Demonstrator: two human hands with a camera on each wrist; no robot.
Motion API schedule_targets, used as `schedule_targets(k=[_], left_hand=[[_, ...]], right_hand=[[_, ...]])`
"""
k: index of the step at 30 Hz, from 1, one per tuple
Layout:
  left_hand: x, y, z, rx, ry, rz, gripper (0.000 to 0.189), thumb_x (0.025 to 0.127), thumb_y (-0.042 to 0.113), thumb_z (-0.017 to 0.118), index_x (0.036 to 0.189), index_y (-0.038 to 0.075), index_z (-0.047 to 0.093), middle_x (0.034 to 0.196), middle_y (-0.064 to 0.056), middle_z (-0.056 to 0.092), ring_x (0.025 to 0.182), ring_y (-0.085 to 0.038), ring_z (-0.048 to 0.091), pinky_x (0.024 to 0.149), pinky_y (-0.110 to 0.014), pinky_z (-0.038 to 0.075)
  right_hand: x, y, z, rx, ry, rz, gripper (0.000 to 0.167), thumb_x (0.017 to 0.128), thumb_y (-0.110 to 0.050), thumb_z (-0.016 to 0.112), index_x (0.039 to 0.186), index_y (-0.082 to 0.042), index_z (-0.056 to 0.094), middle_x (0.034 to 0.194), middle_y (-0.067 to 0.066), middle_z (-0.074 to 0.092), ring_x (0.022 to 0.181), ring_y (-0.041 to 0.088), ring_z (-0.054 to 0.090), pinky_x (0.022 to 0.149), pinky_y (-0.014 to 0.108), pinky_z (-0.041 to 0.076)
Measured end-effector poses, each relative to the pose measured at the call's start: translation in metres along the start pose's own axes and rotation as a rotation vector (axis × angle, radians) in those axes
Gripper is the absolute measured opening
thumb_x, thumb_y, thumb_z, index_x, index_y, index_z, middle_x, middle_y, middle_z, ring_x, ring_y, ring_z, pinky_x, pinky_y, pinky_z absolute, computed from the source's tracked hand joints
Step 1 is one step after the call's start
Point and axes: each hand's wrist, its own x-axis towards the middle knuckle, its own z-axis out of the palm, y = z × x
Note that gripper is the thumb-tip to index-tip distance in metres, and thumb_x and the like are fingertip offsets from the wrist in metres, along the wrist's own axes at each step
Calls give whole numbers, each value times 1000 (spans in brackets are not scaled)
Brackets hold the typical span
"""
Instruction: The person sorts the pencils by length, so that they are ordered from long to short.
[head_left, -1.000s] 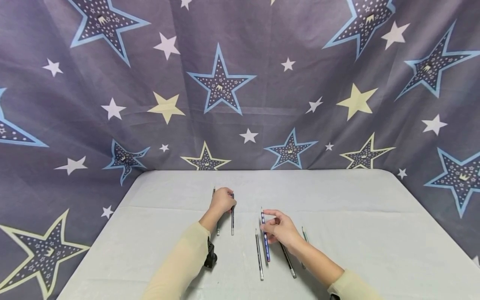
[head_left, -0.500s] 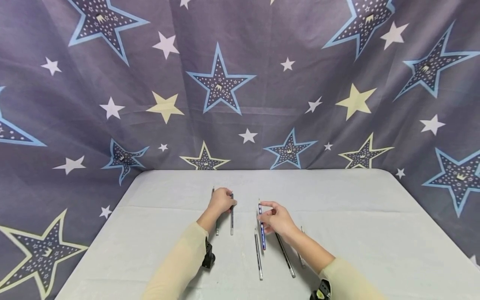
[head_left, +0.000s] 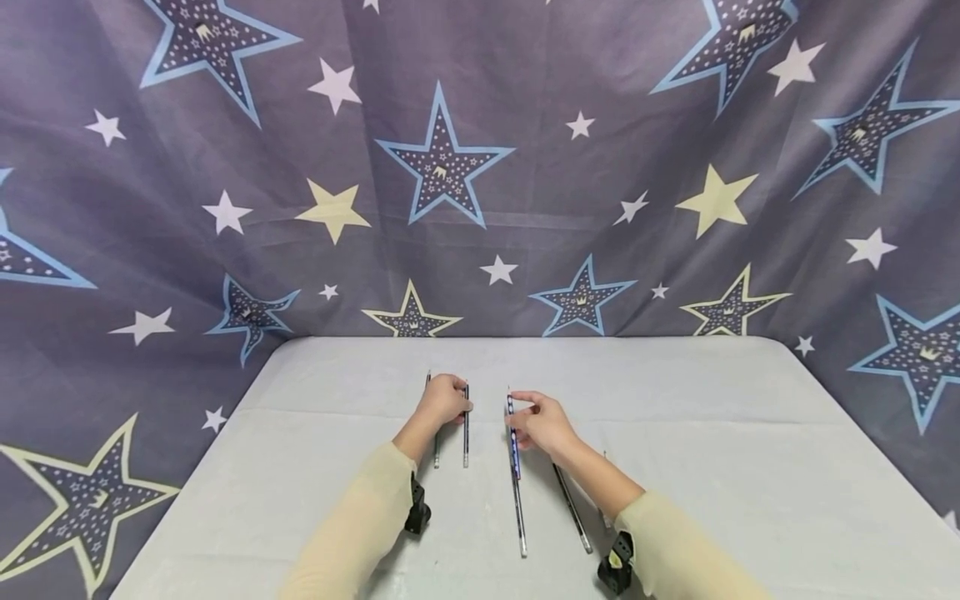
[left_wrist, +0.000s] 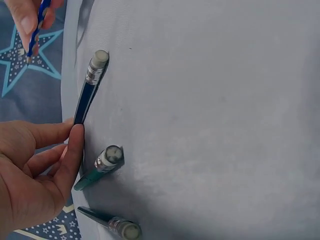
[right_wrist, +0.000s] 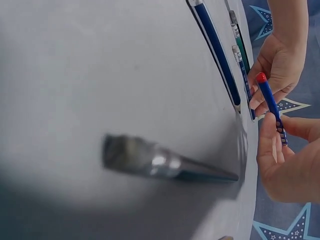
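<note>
In the head view my left hand (head_left: 442,402) pinches a dark blue pencil (head_left: 466,437) between thumb and fingers; its white eraser end (left_wrist: 100,59) points toward me. A second dark pencil (head_left: 437,454) lies just left of it, partly under the hand. My right hand (head_left: 546,427) holds a blue patterned pencil (right_wrist: 270,97) with a red end, tip pointing away from me. In the head view that pencil's lower end overlaps the top of a dark pencil (head_left: 519,525) lying on the table. The left wrist view shows a green pencil (left_wrist: 92,175) below the gripped one.
A black pencil (head_left: 572,508) lies slanted under my right wrist. Another pencil (head_left: 606,518) is mostly hidden by the right forearm. A pale cloth covers the table (head_left: 675,400), and a starry curtain (head_left: 480,308) hangs along its far edge.
My right hand has moved left and away from me, carrying the blue patterned pencil closer to the left hand. The left hand stays on its pencil in the same place.
</note>
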Motion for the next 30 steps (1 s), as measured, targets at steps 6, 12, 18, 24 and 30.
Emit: schedule_targets(k=[6,12,18,24,30], left_hand=[[1,1,1,11,7,-4,41,78,-1,70,118,-5,59,97,-13,62,52,-10,56,48,-21,55],[0,2,1,20,10,-16,43,78,-1,70,119,-4,59,98,-13,62,54,-11,57,48,-21,55],[1,2,0,15,6,-20,43,78,-1,71,118,-3,59,97,-12,61,54,-11,56,48,-20,55],[3,0,1,-8,14,-34,41,78,0,71,117,-2,60,93,-10,59,54,-10,55,48,-20,55],[5,-2,2,-39,16,-28,41,76,-4,71,115,-4,61,89,-9,58,52,-10,54,47,-20,55]], right_hand=[[8,-3,6,-13,24,19,49,83,-2,63,131,-4,51,81,6,53,58,14,54,58,31,59],[14,-6,11,-22,29,22,49,83,-2,63,130,-5,51,79,5,54,58,14,54,58,31,60],[23,-5,15,-22,44,22,49,82,-2,64,130,-5,52,79,6,54,58,13,55,60,32,60],[26,-4,19,-25,35,-21,48,80,-1,65,127,-2,53,76,6,55,54,12,54,55,31,60],[29,-2,24,-12,40,5,48,81,0,65,127,-3,53,75,4,51,54,11,53,55,30,60]])
